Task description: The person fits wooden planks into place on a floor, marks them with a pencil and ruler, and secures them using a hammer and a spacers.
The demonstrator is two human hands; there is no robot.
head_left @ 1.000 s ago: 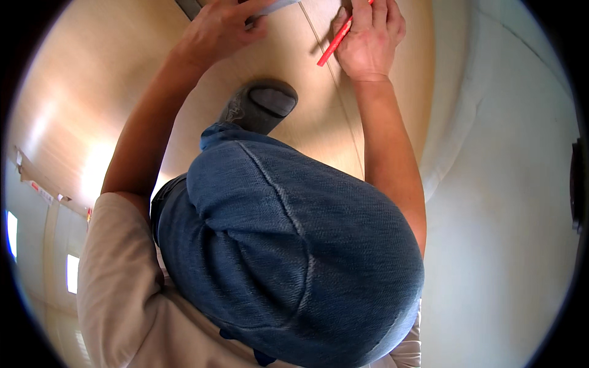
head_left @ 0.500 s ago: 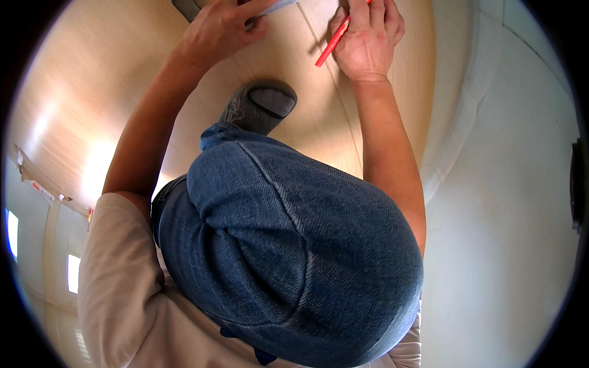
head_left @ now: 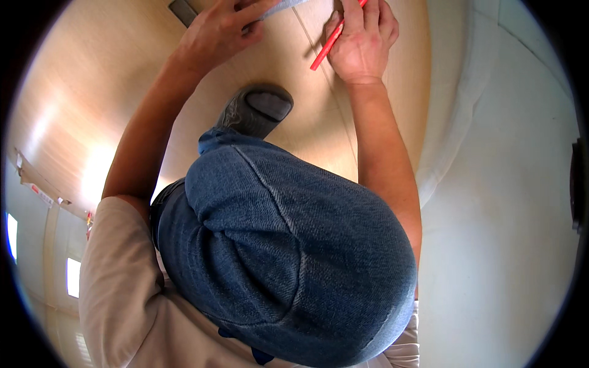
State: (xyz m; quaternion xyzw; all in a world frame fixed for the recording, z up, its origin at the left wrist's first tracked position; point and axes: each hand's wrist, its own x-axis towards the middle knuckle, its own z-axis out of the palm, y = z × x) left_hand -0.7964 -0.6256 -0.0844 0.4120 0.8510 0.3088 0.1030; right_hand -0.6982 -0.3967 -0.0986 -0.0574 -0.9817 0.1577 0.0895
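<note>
At the top of the view my left hand [head_left: 222, 34] rests on a pale grey straight-edged strip [head_left: 286, 5], its index finger stretched along it and its thumb bent beneath. A darker grey flat piece [head_left: 183, 11] sticks out on the other side of that hand; whether the two are one tool I cannot tell. My right hand [head_left: 362, 52] is closed round a red pencil [head_left: 325, 51], whose blunt end points back toward me. The pencil's far end and some fingertips lie beyond the upper edge.
Pale wood-grain flooring [head_left: 300, 129] with a seam runs beneath both hands. My grey shoe [head_left: 254, 110] stands between my forearms, and my bent knee in jeans [head_left: 294, 245] fills the middle. A whitish wall [head_left: 497, 245] rises at the right.
My right hand and the pencil have shifted slightly left in the view. Slightly more of the dark grey piece beside my left hand shows. Both hands keep their hold.
</note>
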